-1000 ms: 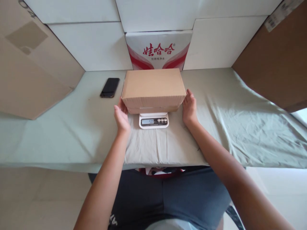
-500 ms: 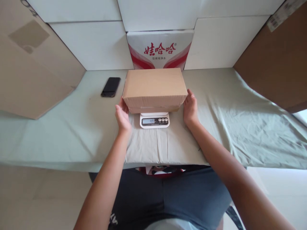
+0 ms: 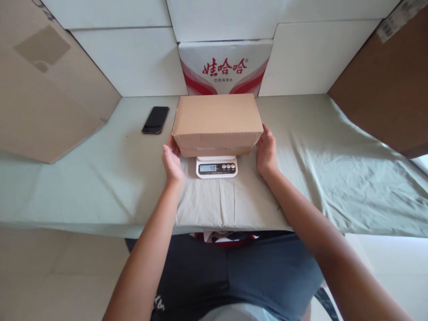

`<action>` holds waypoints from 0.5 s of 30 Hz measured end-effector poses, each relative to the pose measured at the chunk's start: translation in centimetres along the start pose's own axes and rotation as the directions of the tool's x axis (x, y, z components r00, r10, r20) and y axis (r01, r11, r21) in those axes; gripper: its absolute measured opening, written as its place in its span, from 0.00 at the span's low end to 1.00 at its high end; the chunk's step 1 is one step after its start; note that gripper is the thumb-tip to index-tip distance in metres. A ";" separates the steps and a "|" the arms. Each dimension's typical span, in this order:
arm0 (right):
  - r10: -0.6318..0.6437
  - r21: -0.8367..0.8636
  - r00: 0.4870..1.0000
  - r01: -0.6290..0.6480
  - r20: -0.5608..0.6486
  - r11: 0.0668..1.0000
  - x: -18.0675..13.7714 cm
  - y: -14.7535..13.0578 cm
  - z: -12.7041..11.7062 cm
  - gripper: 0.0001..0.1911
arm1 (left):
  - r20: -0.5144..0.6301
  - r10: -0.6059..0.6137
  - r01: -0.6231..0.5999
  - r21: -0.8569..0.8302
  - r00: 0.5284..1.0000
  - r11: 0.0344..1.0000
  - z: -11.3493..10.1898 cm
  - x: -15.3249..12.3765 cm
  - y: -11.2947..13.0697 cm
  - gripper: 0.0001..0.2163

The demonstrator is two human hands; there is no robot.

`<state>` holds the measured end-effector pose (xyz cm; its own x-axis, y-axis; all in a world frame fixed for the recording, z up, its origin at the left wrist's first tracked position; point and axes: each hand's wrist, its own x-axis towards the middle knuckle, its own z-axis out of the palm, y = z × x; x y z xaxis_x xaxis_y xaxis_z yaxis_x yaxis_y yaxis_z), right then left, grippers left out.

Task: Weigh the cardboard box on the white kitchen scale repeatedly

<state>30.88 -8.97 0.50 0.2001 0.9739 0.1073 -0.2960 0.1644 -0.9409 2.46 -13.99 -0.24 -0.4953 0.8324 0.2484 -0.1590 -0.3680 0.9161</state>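
Note:
A closed brown cardboard box (image 3: pixel 218 115) rests on a small white digital scale (image 3: pixel 217 174), whose platform is mostly hidden beneath it. The lit display looks to read 49, with several round buttons to its right. At the box's left side is my left hand (image 3: pixel 173 162), open, thumb standing apart and the other fingers partly hidden behind the box's edge. My right hand (image 3: pixel 266 151) is open along the right side, fingers stretched forward. Whether either palm or fingers touch the cardboard, I cannot tell.
A black phone (image 3: pixel 156 120) lies to the left on the pale green cloth (image 3: pixel 110 178) covering the table. White boxes (image 3: pixel 310 58) and a printed carton (image 3: pixel 225 69) form a wall behind. Large brown cardboard panels (image 3: pixel 50 98) (image 3: pixel 388 93) stand at both sides.
The whole view has shifted very slightly. The box, the scale and both hands keep their places relative to each other, and the display reading looks the same.

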 end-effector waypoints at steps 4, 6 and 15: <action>0.004 0.019 1.000 -0.004 -0.008 1.000 0.0 0.1 0.0 0.45 | 0.013 0.006 -0.006 0.010 1.000 1.000 -0.2 0.1 -0.3 0.54; -0.004 0.014 1.000 0.004 -0.001 1.000 0.1 0.2 -0.1 0.44 | 0.020 0.014 -0.014 0.019 1.000 1.000 -0.3 0.2 -0.4 0.53; -0.007 0.012 1.000 0.007 0.001 1.000 0.2 0.3 -0.2 0.43 | -0.004 -0.013 0.013 -0.010 1.000 1.000 -0.1 0.2 -0.2 0.52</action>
<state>31.03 -8.75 0.20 0.2016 0.9728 0.1143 -0.3059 0.1734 -0.9362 2.29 -13.85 -0.43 -0.4967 0.8356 0.2348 -0.1743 -0.3610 0.9161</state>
